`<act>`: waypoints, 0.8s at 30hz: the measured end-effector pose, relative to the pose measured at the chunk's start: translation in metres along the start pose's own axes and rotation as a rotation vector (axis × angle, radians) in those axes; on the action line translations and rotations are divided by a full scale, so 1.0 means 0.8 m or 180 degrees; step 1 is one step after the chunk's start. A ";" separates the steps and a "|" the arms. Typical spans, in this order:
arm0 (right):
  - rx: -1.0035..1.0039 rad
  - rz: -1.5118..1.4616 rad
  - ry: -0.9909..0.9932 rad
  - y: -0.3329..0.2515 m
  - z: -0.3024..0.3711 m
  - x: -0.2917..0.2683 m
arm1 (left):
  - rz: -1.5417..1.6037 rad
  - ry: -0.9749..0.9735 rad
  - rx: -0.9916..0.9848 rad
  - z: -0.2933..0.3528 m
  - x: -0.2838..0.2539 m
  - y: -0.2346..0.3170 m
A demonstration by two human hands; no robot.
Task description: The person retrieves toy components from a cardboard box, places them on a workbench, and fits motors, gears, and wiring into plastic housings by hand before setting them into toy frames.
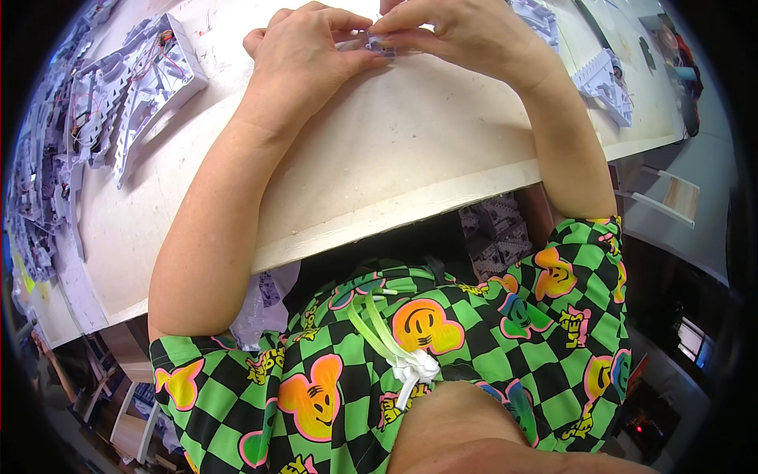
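Though small, part [382, 45] (pale) between grips [312, 43] [462, 33]

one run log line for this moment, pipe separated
left hand: pinching small pale part | right hand: pinching same part | table: wired grey housings at left

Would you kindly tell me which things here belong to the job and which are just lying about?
In the job:
- small part, between left hand and right hand
- wired housings, probably

Apparently lying about:
- black strip
- blue item

tabletop [403, 150]: matt, scuffed, edge rough. left-side housing [175, 73]: smooth plastic, low sheen. small part [382, 44]: plastic, slightly glossy. shirt [347, 371]: printed cloth.
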State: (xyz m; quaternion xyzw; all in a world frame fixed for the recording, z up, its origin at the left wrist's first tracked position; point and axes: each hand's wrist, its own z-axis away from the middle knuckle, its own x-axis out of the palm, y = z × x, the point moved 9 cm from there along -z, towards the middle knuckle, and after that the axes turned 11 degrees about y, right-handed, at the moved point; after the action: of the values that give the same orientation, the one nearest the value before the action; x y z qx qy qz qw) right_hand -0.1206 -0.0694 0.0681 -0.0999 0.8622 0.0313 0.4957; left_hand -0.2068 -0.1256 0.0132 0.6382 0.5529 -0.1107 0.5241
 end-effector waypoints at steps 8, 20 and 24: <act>0.0302 -0.0263 0.0149 0.024 0.006 -0.011 | -0.0214 0.0007 -0.0098 0.003 -0.003 0.005; 0.0203 -0.0285 -0.0098 0.014 0.004 0.008 | 0.0132 -0.0015 -0.0219 0.002 -0.005 0.005; 0.0211 -0.0281 -0.0076 0.014 0.003 0.009 | 0.0285 0.0005 -0.0220 0.001 -0.003 0.005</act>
State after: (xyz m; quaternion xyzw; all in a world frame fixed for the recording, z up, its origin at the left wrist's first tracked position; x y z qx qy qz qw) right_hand -0.1243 -0.0591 0.0600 -0.1211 0.8515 -0.0180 0.5098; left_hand -0.2045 -0.1270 0.0169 0.6439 0.5278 -0.0674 0.5498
